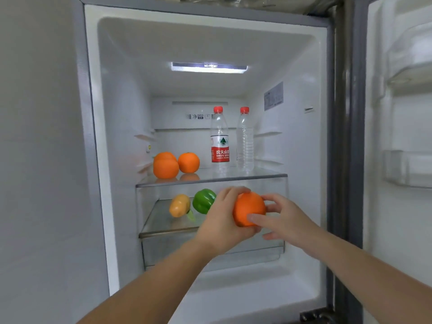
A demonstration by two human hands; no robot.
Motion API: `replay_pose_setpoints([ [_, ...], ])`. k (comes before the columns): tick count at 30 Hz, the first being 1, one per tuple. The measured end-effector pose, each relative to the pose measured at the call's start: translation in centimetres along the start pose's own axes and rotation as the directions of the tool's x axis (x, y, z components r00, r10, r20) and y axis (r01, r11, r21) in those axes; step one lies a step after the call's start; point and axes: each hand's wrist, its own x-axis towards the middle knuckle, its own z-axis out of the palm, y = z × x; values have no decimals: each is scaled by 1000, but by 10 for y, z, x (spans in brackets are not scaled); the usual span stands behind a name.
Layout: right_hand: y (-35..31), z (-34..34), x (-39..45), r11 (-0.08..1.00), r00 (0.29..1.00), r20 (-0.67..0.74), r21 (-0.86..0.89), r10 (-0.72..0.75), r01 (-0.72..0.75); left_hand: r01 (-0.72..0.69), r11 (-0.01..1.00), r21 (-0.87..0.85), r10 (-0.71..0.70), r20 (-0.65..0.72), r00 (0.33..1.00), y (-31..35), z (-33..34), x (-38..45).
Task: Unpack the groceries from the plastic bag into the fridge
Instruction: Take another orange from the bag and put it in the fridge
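Observation:
Both of my hands hold one orange [249, 208] in front of the open fridge, at the level of the lower glass shelf [161, 226]. My left hand [222, 220] cups it from the left and below, fingers curled over its top. My right hand [280, 218] grips it from the right, thumb across its front. On the upper glass shelf [233, 177] sit three oranges [166, 168] at the left and two red-capped water bottles [220, 139] at the right. A green bell pepper [203, 201] and a yellow-orange pepper [179, 205] lie on the lower shelf. The plastic bag is out of view.
A clear drawer [177, 253] sits under the lower shelf. The fridge door [402, 136] stands open at the right with bins in it. A grey panel [42, 160] bounds the fridge on the left. The upper shelf has bare glass between the oranges and the bottles.

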Motion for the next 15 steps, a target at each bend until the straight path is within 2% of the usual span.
replay_pose_setpoints([
  [3,-21,22,34,994,995,-31,64,-92,93,-46,998,42,48,-44,998,-25,-32,21],
  [5,-37,33,60,986,986,-32,45,-161,163,-81,994,79,87,-74,994,-39,-55,37],
  [9,-64,52,107,960,962,-22,-75,-272,270,-71,985,155,91,-127,988,-63,-92,66],
  [15,-72,72,172,880,929,-17,-328,-370,344,18,904,426,41,-129,991,-94,-118,100],
])
